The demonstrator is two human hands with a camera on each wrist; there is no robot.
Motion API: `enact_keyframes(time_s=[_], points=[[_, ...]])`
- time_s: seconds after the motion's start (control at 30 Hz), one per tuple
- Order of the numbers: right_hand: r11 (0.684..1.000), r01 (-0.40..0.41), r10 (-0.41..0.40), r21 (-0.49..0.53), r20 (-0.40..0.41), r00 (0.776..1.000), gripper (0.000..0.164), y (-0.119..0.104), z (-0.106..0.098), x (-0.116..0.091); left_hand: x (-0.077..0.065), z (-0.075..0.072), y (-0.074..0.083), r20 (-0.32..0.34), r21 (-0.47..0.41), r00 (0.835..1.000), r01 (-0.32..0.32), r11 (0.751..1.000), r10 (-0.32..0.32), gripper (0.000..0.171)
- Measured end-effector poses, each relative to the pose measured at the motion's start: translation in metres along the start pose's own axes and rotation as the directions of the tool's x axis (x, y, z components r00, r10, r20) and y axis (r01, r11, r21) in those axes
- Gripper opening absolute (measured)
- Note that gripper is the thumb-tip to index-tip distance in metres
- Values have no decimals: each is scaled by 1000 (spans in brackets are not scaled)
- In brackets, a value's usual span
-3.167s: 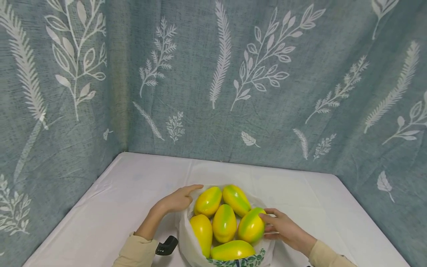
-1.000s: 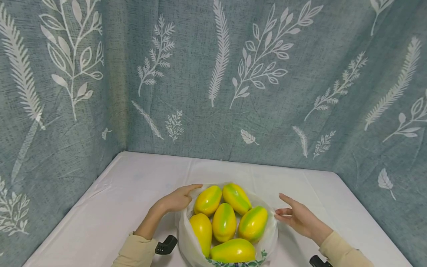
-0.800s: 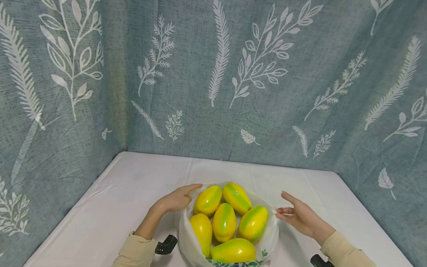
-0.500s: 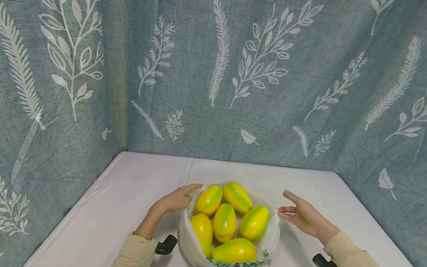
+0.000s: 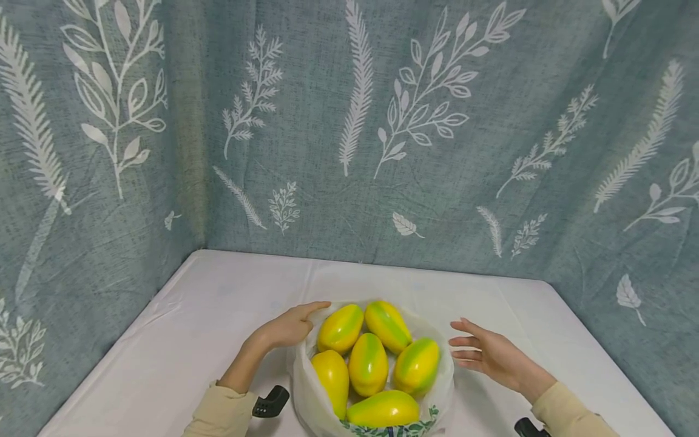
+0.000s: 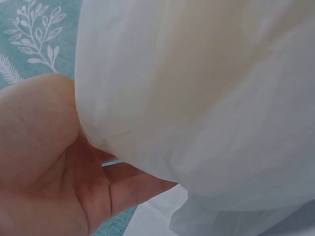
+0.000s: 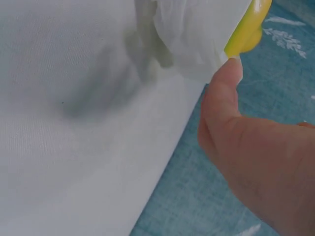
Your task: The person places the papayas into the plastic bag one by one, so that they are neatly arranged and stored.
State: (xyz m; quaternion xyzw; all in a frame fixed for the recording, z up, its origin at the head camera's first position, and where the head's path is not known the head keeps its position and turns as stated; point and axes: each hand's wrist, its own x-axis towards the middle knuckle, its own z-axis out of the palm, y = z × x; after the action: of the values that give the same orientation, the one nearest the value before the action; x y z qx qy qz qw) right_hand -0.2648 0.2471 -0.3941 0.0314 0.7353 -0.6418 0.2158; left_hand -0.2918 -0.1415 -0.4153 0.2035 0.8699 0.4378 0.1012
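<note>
A white plastic bag (image 5: 306, 388) with a green leaf print stands with its mouth spread wide at the front of the table. Inside lie several glossy yellow-green fruits (image 5: 368, 364), papaya-like in shape. At the bag's left rim, my left hand (image 5: 286, 328) holds the plastic, its index finger stretched along the edge; the left wrist view shows the bag's wall (image 6: 197, 98) against the hand (image 6: 44, 157), some fingers partly hidden. My right hand (image 5: 491, 355) is beside the right rim, fingers extended toward it and holding nothing. The right wrist view shows its fingertip close to the bag's rim (image 7: 206, 44).
The white-covered table (image 5: 235, 291) extends behind and to both sides of the bag. Blue-green curtains (image 5: 327, 121) with white leaf prints enclose the back and sides. Black wrist devices (image 5: 271, 402) sit below each forearm.
My right hand has let go of the right-hand fruit and moved right to the rim. It drew the rim slightly outward, then the rim slipped back left. The left hand stays put.
</note>
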Motion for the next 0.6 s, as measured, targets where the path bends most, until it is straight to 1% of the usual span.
enact_keyframes(time_s=[0.1, 0.2, 0.4, 0.5, 0.6], points=[[999, 1, -2, -53, -13, 1000, 79, 1, -1, 1, -1, 0, 1, -3, 0, 1000, -2, 1000, 2, 57], [998, -6, 5, -67, -6, 1000, 78, 1, -2, 1, -1, 0, 2, -4, -2, 1000, -2, 1000, 2, 57], [1000, -18, 18, -22, 23, 1000, 81, 0, -4, 2, -2, 0, 3, -10, -5, 1000, 1, 1000, -1, 56], [1000, -18, 18, 3, 55, 998, 81, -1, -5, 2, -2, 1, 4, -9, -3, 1000, -3, 1000, 3, 56], [1000, -13, 12, 4, 100, 995, 81, -1, -5, 3, -1, 1, 4, -8, -3, 1000, -8, 1000, 8, 56]])
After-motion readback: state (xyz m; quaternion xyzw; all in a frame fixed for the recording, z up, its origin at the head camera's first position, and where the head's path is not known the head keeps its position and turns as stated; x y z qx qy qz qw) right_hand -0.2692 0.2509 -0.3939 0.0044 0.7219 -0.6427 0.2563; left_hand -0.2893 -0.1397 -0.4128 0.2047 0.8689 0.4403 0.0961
